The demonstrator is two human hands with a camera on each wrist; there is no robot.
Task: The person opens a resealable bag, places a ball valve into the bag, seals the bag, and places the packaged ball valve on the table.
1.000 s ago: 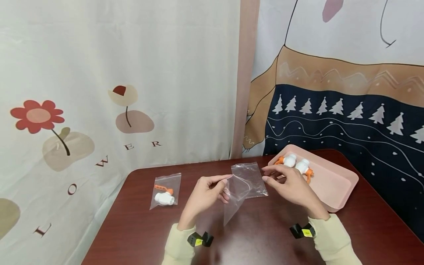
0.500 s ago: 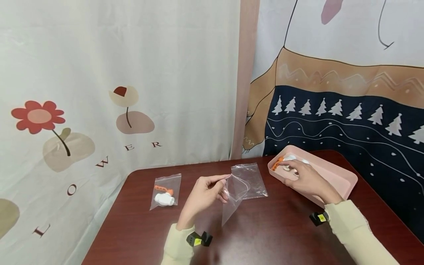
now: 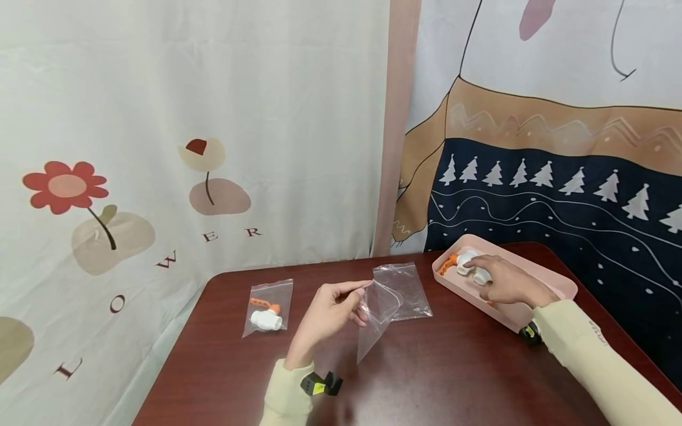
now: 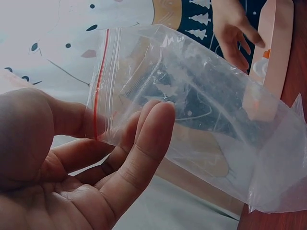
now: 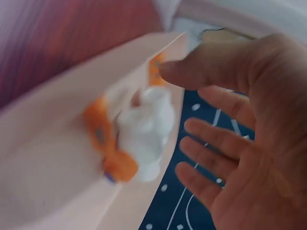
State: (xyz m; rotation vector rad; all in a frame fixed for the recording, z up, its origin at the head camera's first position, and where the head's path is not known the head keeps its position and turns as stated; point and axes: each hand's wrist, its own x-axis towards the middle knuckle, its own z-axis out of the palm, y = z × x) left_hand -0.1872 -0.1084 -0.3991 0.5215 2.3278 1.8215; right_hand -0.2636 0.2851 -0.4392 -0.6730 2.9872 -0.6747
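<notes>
Red-brown table (image 3: pixel 426 378), bagged valve (image 3: pixel 266 318); left hand (image 3: pixel 327 310), fingers pinching clear bag (image 3: pixel 375 322); right hand (image 3: pixel 508 283), fingers apart, half-hiding valve (image 3: pixel 482 276) in tray (image 3: pixel 498 315).

pale flower-print curtain (image 3: pixel 298 118) — left | tree-print cloth (image 3: pixel 549 204) — right | glossy red-brown table (image 3: pixel 426 373)

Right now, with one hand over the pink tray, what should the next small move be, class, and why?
Probably close the right grip gently on the white tap that shows between its thumb and fingers: it seems to hold nothing yet, while the left grip pinches an empty bag. Another bag already contains a similar tap.
</notes>
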